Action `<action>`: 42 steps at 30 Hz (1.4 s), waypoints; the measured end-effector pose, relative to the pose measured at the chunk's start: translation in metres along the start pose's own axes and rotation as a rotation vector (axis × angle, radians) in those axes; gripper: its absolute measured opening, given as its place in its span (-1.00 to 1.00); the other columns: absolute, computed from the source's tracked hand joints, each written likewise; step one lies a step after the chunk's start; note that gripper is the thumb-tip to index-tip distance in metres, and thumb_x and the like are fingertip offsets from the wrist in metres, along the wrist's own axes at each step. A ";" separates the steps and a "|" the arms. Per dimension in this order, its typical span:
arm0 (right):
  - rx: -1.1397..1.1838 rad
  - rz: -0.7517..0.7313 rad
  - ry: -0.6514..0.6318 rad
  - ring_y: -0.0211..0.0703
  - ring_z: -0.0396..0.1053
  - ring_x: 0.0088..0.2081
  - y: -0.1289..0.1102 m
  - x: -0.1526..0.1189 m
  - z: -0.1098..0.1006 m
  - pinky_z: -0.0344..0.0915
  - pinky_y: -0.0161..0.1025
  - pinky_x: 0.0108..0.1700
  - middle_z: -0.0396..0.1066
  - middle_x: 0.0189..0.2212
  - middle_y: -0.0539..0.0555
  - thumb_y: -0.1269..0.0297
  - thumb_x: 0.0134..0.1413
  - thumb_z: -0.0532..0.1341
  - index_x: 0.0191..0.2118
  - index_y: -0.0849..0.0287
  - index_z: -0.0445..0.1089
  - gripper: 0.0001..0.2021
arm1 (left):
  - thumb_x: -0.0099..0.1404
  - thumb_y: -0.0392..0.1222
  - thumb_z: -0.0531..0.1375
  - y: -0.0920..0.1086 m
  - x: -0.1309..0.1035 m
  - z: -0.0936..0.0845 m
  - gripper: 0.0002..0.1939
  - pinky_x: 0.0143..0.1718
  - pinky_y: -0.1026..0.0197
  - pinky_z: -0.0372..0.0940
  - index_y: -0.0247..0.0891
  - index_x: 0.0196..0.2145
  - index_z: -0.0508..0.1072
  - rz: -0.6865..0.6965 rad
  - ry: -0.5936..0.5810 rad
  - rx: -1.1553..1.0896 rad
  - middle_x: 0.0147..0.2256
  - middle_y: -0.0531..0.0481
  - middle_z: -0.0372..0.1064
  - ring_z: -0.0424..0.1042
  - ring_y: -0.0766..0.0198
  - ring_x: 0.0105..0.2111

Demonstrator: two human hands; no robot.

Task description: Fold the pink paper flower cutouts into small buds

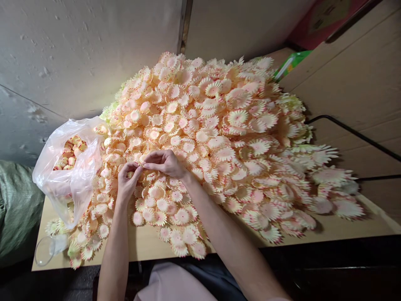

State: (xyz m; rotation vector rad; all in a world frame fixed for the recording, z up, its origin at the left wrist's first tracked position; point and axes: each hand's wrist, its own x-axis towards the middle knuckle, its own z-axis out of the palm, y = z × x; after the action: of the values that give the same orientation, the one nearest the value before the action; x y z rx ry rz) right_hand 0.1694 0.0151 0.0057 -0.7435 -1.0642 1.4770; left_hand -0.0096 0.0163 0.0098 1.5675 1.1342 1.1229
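A big heap of artificial flower petal pieces [216, 142], pale pink and cream with fringed, pink-tipped edges, covers much of the table. Over its front left part, my left hand [128, 180] is closed in a pinch of thumb and fingers. My right hand [166, 164] meets it from the right, its thumb and fingertips also pinched together. The fingertips of both hands almost touch. Whatever lies between them is too small to make out against the petals behind. Left of my hands stands a translucent plastic bag [52, 167], open at the top, with small rolled pink-and-cream pieces [72, 151] inside.
The wooden table [147, 244] has its front edge close to my body. A clear round lid or cup [44, 251] lies at its left front corner. A green sack [19, 213] stands at left. Cardboard [354, 92] and a black bar [360, 136] border the right side; a wall is behind.
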 end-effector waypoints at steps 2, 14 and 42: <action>0.000 0.001 0.007 -0.20 0.56 -0.30 -0.001 0.000 0.000 0.53 -0.24 -0.17 0.60 -0.34 0.04 0.27 -0.20 0.46 -0.30 0.20 0.54 -0.74 | 0.18 -0.03 0.31 0.000 0.000 0.000 -0.76 -0.44 0.35 0.23 -0.25 -0.35 0.42 -0.002 0.002 -0.005 -0.43 0.05 0.34 0.28 0.40 -0.48; -0.017 -0.010 0.019 -0.19 0.56 -0.30 0.003 0.000 -0.002 0.53 -0.21 -0.16 0.59 -0.34 0.05 0.23 -0.20 0.46 -0.29 0.20 0.55 -0.72 | 0.18 -0.03 0.31 0.001 0.000 0.001 -0.76 -0.45 0.36 0.22 -0.25 -0.36 0.42 -0.003 -0.002 -0.002 -0.43 0.07 0.33 0.27 0.42 -0.50; -0.106 -0.076 0.089 -0.20 0.52 -0.38 0.004 0.003 -0.001 0.50 -0.23 -0.23 0.57 -0.41 0.04 0.20 -0.24 0.45 -0.36 0.20 0.51 -0.73 | 0.14 -0.01 0.33 0.003 -0.001 0.000 -0.74 -0.43 0.32 0.18 -0.28 -0.43 0.49 -0.068 -0.019 0.018 -0.47 0.05 0.35 0.26 0.39 -0.49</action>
State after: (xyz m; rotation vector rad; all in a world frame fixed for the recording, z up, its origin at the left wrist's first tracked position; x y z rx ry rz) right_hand 0.1681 0.0178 0.0025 -0.8270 -1.0976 1.3195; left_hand -0.0088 0.0142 0.0126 1.5387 1.1797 1.0535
